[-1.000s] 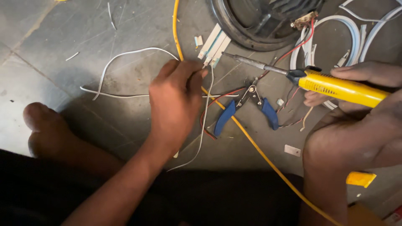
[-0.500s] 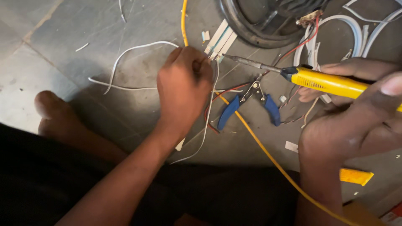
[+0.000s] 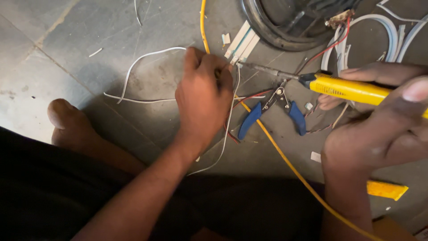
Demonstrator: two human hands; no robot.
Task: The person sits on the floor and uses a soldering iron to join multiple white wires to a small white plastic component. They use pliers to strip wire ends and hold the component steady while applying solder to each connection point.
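Head camera is looking down at you sitting on a grey tiled floor [image 3: 67,31], and working from the left, your bare foot [image 3: 67,122] is resting close to a loose white wire [image 3: 133,67] that is curling across the tiles; if you are shifting your leg, you are likely dragging that wire and whatever it is joined to. Your left hand [image 3: 203,96] is curled knuckles-up and pinching thin wire ends at its fingertips, right where a yellow cable [image 3: 267,143] is crossing under it. Your grip is hiding the joint from you, so you are judging the contact point partly blind. The metal tip of the yellow soldering iron [image 3: 347,88] is pointing at those fingertips and sitting just beside them, so a small slip of either hand is probably bringing hot metal onto skin or onto the white insulation. Blue-handled pliers [image 3: 272,114] are lying open between your hands, near the iron's shaft, and nudging them could be knocking the tip off line. Your right hand [image 3: 383,125] is wrapped around the iron's body, held well back from the tip, which is making the point harder to steady. Behind it, white tubing [image 3: 379,22] and a dark round housing [image 3: 276,22] are crowding the floor, and red leads are trailing toward the work.
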